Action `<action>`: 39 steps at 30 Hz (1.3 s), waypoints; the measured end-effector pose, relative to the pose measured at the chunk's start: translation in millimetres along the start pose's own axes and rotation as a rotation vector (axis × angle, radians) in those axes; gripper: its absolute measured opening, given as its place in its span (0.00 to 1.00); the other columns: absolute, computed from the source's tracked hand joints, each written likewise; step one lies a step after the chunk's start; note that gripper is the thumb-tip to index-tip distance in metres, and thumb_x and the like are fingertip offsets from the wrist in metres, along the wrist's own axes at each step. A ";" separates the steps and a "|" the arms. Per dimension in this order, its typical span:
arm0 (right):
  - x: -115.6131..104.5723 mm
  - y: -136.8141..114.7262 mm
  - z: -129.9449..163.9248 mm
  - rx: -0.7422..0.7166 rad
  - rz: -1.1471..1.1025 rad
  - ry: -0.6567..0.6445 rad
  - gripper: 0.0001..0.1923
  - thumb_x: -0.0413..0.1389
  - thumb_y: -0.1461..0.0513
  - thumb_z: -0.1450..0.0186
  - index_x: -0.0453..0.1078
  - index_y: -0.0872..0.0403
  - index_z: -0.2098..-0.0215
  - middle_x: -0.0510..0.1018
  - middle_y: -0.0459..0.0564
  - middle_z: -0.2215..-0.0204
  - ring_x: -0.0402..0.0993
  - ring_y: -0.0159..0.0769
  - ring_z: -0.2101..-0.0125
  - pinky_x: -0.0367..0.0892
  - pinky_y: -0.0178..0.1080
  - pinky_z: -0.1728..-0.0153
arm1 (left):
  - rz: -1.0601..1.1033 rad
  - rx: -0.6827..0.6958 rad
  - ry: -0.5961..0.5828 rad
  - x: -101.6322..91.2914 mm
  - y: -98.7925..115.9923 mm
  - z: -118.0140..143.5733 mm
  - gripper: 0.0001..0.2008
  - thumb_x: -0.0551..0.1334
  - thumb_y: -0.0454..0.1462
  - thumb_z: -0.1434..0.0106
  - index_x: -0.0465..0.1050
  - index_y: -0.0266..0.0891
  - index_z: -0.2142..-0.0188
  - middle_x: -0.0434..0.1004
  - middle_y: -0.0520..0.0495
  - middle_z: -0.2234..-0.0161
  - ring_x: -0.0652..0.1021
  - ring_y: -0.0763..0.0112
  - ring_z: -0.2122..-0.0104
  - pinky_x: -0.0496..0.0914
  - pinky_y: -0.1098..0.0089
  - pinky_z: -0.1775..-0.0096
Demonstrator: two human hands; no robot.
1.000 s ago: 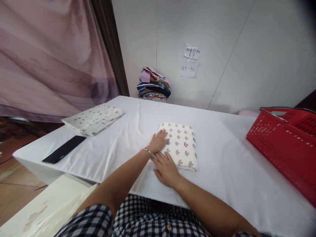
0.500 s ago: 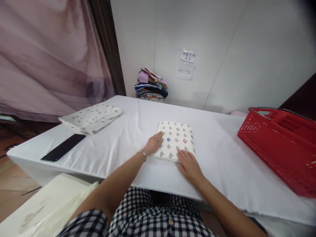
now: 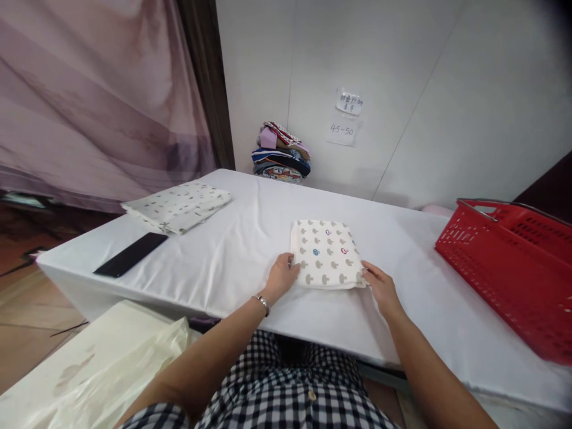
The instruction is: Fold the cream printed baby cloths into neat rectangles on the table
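A folded white cloth (image 3: 328,253) printed with grey, blue and red mushrooms lies on the white-covered table (image 3: 250,238) in front of me. My left hand (image 3: 282,275) has its thumb and fingers closed on the cloth's left edge near the front corner. At the front right corner, my right hand (image 3: 379,287) pinches the cloth's edge between thumb and fingers. The undersides of the cloth and some fingertips are hidden.
On the left lie another folded patterned cloth (image 3: 181,205) and a black flat slab (image 3: 130,255). A red basket (image 3: 504,274) stands at the right. Folded fabrics (image 3: 281,158) are stacked by the wall. A cream surface with plastic (image 3: 116,369) sits lower left.
Both hands were lying flat on the cloth's top. Now they grip its sides, the right one having moved outward to the front right corner. The view has shifted slightly.
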State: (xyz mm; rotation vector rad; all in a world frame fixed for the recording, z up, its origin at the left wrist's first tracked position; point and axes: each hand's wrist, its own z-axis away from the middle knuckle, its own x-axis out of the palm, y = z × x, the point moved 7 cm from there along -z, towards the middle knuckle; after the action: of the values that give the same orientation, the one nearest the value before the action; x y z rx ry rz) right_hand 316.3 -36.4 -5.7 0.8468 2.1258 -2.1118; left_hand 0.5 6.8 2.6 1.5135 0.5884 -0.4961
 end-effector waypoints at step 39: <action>106.8 -88.7 78.0 -0.874 0.676 -0.452 0.20 0.48 0.62 0.34 0.65 0.54 0.44 0.67 0.56 0.43 0.61 0.44 0.42 0.55 0.54 0.42 | 0.220 0.091 -0.007 -17.2 -5.9 32.2 0.04 0.59 0.37 0.43 0.71 0.40 0.71 0.74 0.53 0.74 0.74 0.73 0.74 0.69 0.71 0.67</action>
State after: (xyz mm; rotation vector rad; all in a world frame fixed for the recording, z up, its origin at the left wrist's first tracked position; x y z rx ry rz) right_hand 163.5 -65.6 28.1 0.7116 1.8359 -0.8119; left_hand -14.9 -26.4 8.1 1.6404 0.3918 -0.3615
